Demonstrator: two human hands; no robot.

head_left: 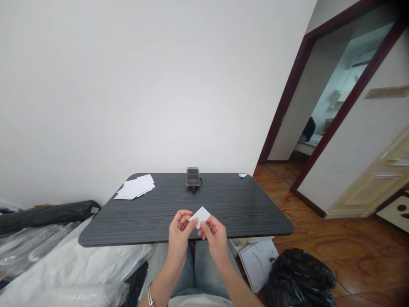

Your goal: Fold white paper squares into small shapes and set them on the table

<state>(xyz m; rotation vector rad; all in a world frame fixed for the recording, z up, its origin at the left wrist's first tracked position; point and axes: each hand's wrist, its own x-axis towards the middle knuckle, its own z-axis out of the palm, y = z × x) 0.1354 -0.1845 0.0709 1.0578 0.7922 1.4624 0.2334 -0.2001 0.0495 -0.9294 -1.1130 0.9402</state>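
Note:
A small piece of folded white paper, diamond-shaped with creases on its face, is held up between both hands over the front edge of the dark table. My left hand pinches its left side between thumb and fingers. At the lower right side, my right hand grips it the same way, thumb on the near face. The fingertips behind the paper are partly hidden.
A stack of white paper sheets lies at the table's back left. A phone with a cable stands at the back middle. A small folded white paper rests at the far right corner. A black plastic bag sits on the floor, right.

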